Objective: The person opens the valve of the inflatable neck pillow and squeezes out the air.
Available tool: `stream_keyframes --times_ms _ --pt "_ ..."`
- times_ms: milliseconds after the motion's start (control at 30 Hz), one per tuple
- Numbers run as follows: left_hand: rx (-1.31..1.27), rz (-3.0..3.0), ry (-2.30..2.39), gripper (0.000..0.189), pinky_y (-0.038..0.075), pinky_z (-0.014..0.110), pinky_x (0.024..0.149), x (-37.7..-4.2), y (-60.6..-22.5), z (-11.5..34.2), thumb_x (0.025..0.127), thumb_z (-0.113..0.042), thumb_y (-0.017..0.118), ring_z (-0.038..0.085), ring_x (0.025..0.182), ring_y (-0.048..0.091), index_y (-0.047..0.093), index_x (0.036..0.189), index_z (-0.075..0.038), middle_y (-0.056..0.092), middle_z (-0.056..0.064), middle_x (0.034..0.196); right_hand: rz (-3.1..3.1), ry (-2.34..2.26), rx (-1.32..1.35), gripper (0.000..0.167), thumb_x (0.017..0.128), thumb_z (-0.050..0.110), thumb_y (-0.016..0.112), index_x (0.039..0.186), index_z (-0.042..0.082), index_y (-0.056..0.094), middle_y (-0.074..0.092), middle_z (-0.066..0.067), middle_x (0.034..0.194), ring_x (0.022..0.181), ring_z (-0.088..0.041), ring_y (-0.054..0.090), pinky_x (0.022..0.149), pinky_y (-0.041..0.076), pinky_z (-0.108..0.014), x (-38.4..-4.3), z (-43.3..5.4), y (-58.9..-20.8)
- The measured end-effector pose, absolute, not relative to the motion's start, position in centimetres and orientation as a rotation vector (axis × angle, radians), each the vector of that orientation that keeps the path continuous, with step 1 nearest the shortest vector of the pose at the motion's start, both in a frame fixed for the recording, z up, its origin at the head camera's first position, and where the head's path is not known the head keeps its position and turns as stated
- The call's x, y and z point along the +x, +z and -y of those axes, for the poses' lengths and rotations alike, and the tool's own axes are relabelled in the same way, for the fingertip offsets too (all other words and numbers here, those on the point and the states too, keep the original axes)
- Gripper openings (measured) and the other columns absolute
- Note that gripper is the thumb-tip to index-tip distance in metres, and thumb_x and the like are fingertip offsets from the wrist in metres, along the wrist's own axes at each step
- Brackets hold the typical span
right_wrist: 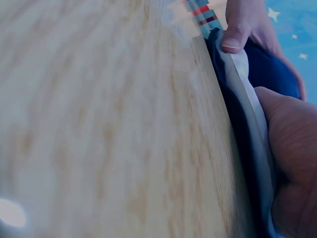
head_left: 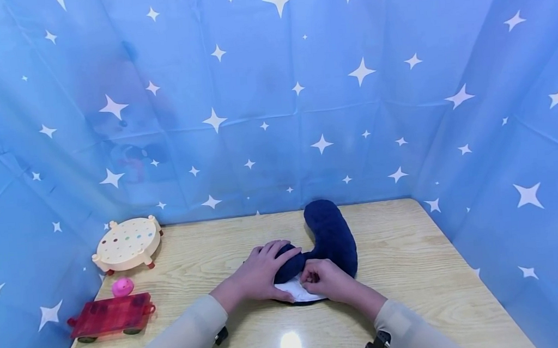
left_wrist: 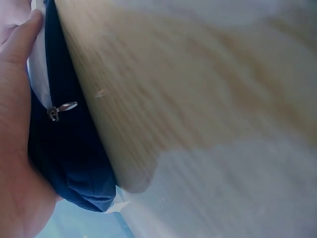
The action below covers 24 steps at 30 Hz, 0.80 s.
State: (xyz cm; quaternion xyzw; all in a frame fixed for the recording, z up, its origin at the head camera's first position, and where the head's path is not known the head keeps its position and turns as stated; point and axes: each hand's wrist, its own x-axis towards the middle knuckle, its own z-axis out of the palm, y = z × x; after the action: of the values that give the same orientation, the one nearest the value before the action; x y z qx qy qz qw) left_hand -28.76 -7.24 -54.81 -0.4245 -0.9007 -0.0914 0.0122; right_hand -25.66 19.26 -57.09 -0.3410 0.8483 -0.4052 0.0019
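Observation:
A navy U-shaped neck pillow (head_left: 334, 234) lies on the table, one arm of it pointing toward the back. Along its near edge the cover is unzipped, and white inner material (head_left: 295, 290) shows through the gap. My left hand (head_left: 259, 274) grips the pillow's left end, fingers over the top and thumb on the white part. With curled fingers, my right hand (head_left: 329, 280) pinches the white material at the opening; its fingertips are partly hidden. A metal zipper pull (left_wrist: 64, 108) sits at one end of the opening in the left wrist view.
At the table's left side stand a red see-through toy cart (head_left: 113, 315), a small pink ball-shaped toy (head_left: 123, 287) and a cream, dotted, round toy with short legs (head_left: 129, 241). A blue star-patterned curtain (head_left: 252, 88) encloses the wooden table (head_left: 404, 262) at the back and sides.

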Motion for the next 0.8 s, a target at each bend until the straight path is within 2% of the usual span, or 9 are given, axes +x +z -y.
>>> stream_keyframes --times_ms 333,567,800 --pt "-1.298 2.853 -0.277 0.116 0.044 0.062 0.116 -29.13 -55.26 7.01 0.084 -0.094 0.065 0.025 0.161 0.032 0.020 0.178 -0.041 0.031 0.001 0.176 -2.671 -1.269 -1.076 0.017 0.089 -0.006 0.080 0.089 0.011 0.077 0.065 0.009 0.084 0.075 0.001 0.058 0.066 0.052 -0.020 -25.58 -19.26 -57.19" --pt "-1.294 2.877 -0.289 0.118 0.044 0.063 0.115 -29.19 -55.19 6.94 0.083 -0.094 0.065 0.026 0.159 0.034 0.020 0.178 -0.040 0.032 0.002 0.176 -2.665 -1.267 -1.088 0.016 0.089 -0.007 0.081 0.090 0.009 0.077 0.066 0.005 0.084 0.075 0.001 0.058 0.066 0.052 -0.020 -25.52 -19.26 -57.08" --pt "-1.300 2.863 -0.288 0.116 0.044 0.062 0.115 -29.31 -55.31 6.94 0.084 -0.095 0.065 0.027 0.158 0.037 0.023 0.177 -0.039 0.034 0.004 0.175 -2.655 -1.267 -1.056 0.011 0.090 -0.002 0.079 0.090 0.008 0.077 0.066 0.007 0.085 0.076 0.000 0.058 0.067 0.053 -0.021 -25.60 -19.35 -57.03"
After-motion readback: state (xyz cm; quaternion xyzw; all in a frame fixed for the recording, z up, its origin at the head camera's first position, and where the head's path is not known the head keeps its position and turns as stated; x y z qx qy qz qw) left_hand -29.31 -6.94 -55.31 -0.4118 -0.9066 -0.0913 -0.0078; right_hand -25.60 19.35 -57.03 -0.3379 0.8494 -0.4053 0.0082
